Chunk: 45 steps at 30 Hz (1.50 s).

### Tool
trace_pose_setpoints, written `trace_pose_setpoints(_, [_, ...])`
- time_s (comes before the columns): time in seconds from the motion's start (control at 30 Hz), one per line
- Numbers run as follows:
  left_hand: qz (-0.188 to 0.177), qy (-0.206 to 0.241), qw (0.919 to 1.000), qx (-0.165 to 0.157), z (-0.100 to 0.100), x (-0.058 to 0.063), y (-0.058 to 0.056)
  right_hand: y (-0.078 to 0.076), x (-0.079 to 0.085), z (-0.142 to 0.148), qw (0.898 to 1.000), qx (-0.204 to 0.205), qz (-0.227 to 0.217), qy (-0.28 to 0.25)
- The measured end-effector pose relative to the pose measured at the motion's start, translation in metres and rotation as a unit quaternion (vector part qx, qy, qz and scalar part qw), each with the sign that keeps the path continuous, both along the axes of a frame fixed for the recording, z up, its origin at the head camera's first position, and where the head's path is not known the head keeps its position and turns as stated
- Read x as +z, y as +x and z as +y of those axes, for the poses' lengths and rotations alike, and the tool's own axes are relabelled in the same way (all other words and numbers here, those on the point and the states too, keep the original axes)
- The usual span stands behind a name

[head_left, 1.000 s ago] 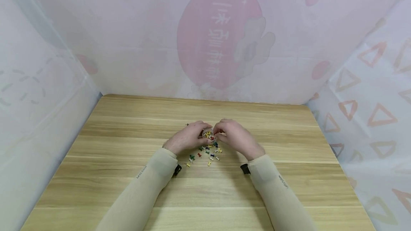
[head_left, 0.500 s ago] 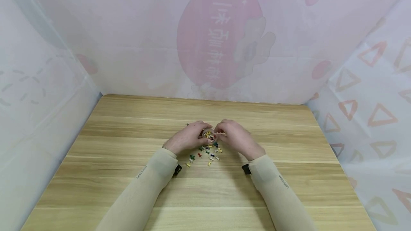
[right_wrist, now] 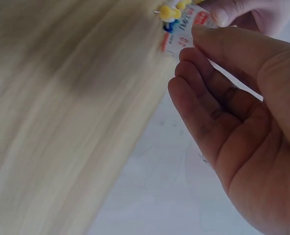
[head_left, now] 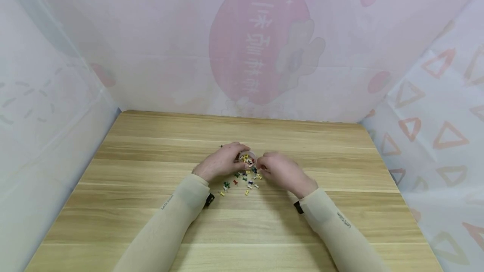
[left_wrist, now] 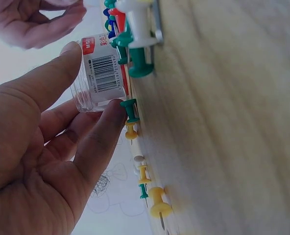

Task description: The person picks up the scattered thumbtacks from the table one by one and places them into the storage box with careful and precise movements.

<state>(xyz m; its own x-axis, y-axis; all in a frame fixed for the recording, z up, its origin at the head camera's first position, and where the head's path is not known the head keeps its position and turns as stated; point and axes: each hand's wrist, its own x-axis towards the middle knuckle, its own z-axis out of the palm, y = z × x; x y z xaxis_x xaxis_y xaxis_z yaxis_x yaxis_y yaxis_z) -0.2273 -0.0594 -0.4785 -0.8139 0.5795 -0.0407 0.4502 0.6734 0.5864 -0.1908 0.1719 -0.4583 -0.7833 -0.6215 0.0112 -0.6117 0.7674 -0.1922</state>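
My left hand grips a small clear plastic jar, thumb on one side and fingers on the other. The jar carries a white label with a barcode. Yellow, white and red push pins show through its mouth in the head view. Just right of the jar is my right hand, fingers loosely bent and thumb near the index finger. Nothing shows between those fingertips in the right wrist view. Loose push pins lie in front of the jar, among them a red push pin and a yellow push pin.
The wooden table extends around both hands. A lone dark pin lies beyond the left hand. Printed cloth walls enclose the back and both sides. Green push pins lie near the left wrist.
My right hand has drawn back from the jar's mouth, a little to the right and toward me. The left hand and the jar stay in place.
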Motion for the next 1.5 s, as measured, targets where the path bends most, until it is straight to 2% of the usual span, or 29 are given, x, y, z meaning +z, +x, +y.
trace_pose_setpoints(0.2, [-0.002,0.001,1.0,-0.003,0.0,0.001,0.001,0.003,-0.007,-0.001,0.999,0.037,0.018,0.023])
trace_pose_setpoints(0.47, [0.0,-0.002,1.0,-0.003,-0.001,0.0,0.0,0.006,-0.011,-0.003,0.997,0.049,0.032,0.047])
trace_pose_setpoints(0.63, [0.0,0.001,1.0,-0.005,-0.001,0.0,0.0,0.006,-0.014,-0.004,0.997,0.056,0.037,0.041])
trace_pose_setpoints(0.9, [0.001,0.003,1.0,-0.006,-0.001,0.0,0.0,0.004,-0.008,-0.004,0.999,0.019,0.023,0.021])
trace_pose_setpoints(1.13, [-0.004,-0.003,1.0,0.0,-0.001,0.0,0.001,0.001,0.001,-0.006,0.999,-0.012,0.0,-0.036])
trace_pose_setpoints(1.3, [0.0,0.001,1.0,-0.002,-0.002,0.0,0.0,-0.002,0.003,-0.011,0.996,-0.034,-0.007,-0.08])
trace_pose_setpoints(1.5, [0.0,0.006,1.0,-0.007,-0.002,-0.001,0.0,-0.008,-0.005,-0.018,0.988,-0.078,-0.01,-0.134])
